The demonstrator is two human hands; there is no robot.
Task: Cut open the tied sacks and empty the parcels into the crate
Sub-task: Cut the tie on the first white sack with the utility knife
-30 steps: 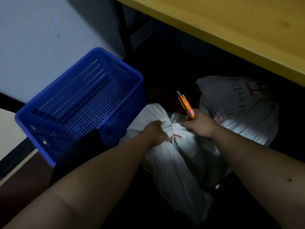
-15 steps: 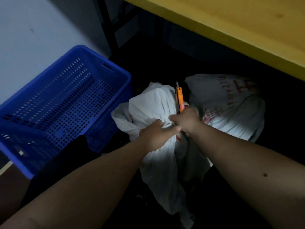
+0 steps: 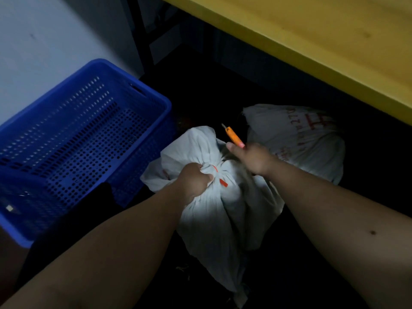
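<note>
Your left hand is clenched around the gathered neck of the nearer white sack, fingers wrapped tight into the bunched cloth right beside the red tie that cinches it. Your right hand is closed around an orange cutter, its tip pointing up and away from you, above the sack's neck and not touching the tie. The thumb sticks out along the handle's lower end.

The sack you hold sits on the dark floor between your forearms, its knotted top puffed out above the tie and its body trailing back toward you. Just behind your right hand lies a second white sack with red printed lettering, resting under the front edge of the yellow tabletop. To the left of the held sack, just beside it, stands the blue perforated crate, its near corner partly hidden by something dark.
</note>
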